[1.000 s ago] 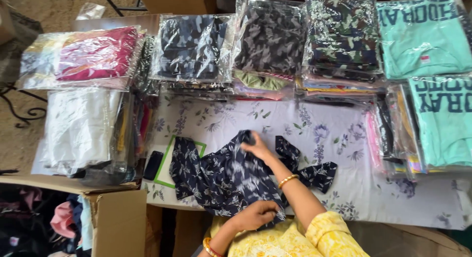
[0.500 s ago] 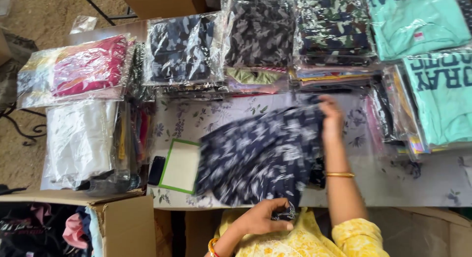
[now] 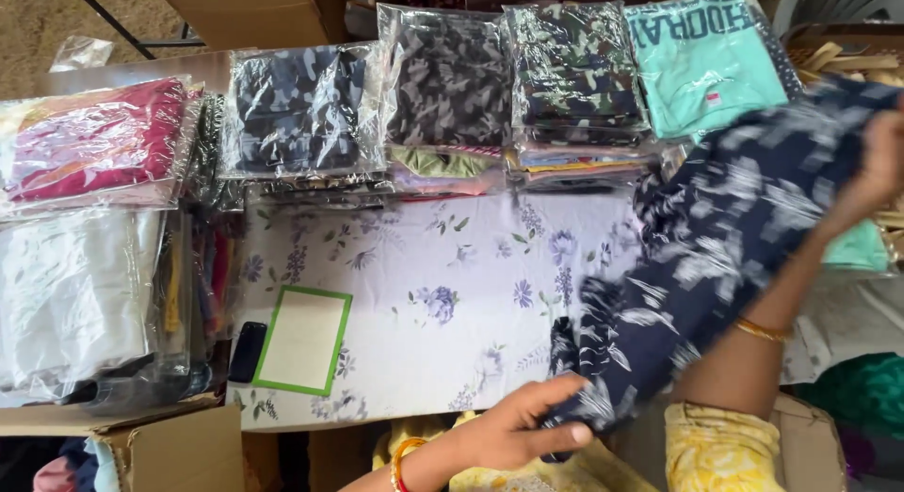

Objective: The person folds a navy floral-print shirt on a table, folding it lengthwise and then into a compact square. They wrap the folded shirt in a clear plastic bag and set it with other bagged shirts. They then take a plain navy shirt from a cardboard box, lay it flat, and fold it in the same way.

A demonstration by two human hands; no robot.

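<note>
I hold a dark blue garment with a white leaf print [image 3: 716, 257], stretched and lifted above the right side of the table. My right hand [image 3: 871, 167] grips its upper end near the right edge of view, motion-blurred. My left hand [image 3: 527, 426] pinches its lower end at the table's front edge. Both wrists wear orange bangles, and my sleeves are yellow.
A floral white cloth [image 3: 443, 294] covers the table. On it lie a green-bordered white card [image 3: 303, 339] and a dark phone [image 3: 248, 351]. Stacks of bagged folded clothes [image 3: 443, 87] line the back and left. An open cardboard box [image 3: 160, 450] stands at the lower left.
The garment lay spread on the table a second ago. Both hands have lifted it and swung it to the right, uncovering the card and the cloth.
</note>
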